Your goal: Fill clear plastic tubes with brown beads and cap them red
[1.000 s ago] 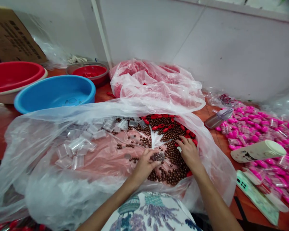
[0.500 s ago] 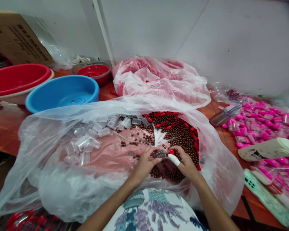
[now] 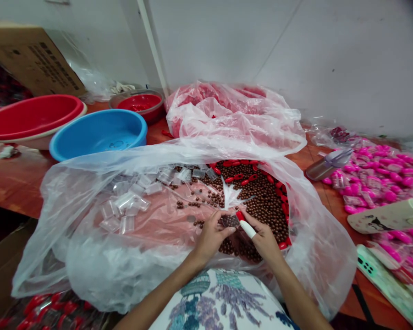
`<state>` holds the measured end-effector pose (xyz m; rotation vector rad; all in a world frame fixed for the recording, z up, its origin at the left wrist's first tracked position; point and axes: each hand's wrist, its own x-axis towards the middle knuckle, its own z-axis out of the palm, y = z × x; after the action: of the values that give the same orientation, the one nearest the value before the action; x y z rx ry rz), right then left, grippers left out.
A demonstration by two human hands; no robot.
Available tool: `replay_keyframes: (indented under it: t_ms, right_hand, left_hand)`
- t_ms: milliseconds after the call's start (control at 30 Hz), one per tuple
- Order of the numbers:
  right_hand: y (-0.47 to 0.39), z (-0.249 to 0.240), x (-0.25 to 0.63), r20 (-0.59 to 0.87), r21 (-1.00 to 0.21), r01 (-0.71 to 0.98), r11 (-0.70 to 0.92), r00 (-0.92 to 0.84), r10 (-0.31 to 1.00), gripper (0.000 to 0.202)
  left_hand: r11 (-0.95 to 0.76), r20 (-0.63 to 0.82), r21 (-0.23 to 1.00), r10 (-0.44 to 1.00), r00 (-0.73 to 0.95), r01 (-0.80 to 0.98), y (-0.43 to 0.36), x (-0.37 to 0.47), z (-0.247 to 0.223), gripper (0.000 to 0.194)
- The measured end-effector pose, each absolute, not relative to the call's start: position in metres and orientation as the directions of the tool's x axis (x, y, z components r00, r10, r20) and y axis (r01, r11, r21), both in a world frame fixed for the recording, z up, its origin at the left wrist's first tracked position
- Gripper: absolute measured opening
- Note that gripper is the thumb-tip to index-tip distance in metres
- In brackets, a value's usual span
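Note:
My left hand (image 3: 210, 237) is closed on a small clear plastic case (image 3: 229, 221), holding it between thumb and fingers. Against the right end of that case, my right hand (image 3: 265, 238) pinches a small red cap (image 3: 239, 215). A white cover (image 3: 248, 229) sits on my right thumb. Both hands are over a heap of small brown balls (image 3: 266, 208) on a translucent plastic sheet (image 3: 99, 270). Loose clear cases (image 3: 129, 201) lie to the left on the sheet. More red caps (image 3: 234, 178) are scattered along the far and right edges of the balls.
A blue basin (image 3: 99, 133) and red basin (image 3: 30, 117) stand at the back left, near a cardboard box (image 3: 37, 59). Behind the sheet rests a bag of red pieces (image 3: 227, 110). Pink-capped cases (image 3: 381, 174), a pale bottle (image 3: 385, 217) and a tumbler (image 3: 325, 166) are at right.
The red cap in my right hand has come up against the end of the clear case and looks more upright. The whole view has shifted slightly, with the scene sliding right.

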<state>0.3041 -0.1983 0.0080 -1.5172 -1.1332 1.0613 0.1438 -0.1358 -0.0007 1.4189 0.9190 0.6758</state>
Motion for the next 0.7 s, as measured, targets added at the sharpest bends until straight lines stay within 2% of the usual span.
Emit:
replay_keyframes:
  t_ms: [133, 333, 500, 700]
  right_hand:
    - [-0.202, 0.003, 0.299, -0.02, -0.949, 0.308, -0.063, 0.14, 0.99, 0.045]
    - [-0.201, -0.013, 0.295, 0.11, -0.822, 0.564, 0.079, 0.022, 0.994, 0.073]
    - [-0.202, -0.013, 0.293, 0.154, -0.751, 0.641, 0.159, -0.064, 0.986, 0.072]
    - [-0.203, -0.002, 0.294, 0.242, -0.641, 0.733, 0.229, -0.09, 0.966, 0.064]
  left_hand:
    - [0.127, -0.172, 0.984, 0.853, 0.493, 0.124, -0.135, 0.142, -0.008, 0.031]
    - [0.247, -0.209, 0.969, 0.846, 0.491, -0.014, -0.134, 0.142, -0.007, 0.032]
    - [0.451, -0.304, 0.881, 0.772, 0.558, -0.144, -0.137, 0.143, 0.003, 0.033]
    - [0.507, -0.371, 0.852, 0.762, 0.531, -0.133, -0.143, 0.147, -0.004, 0.035]
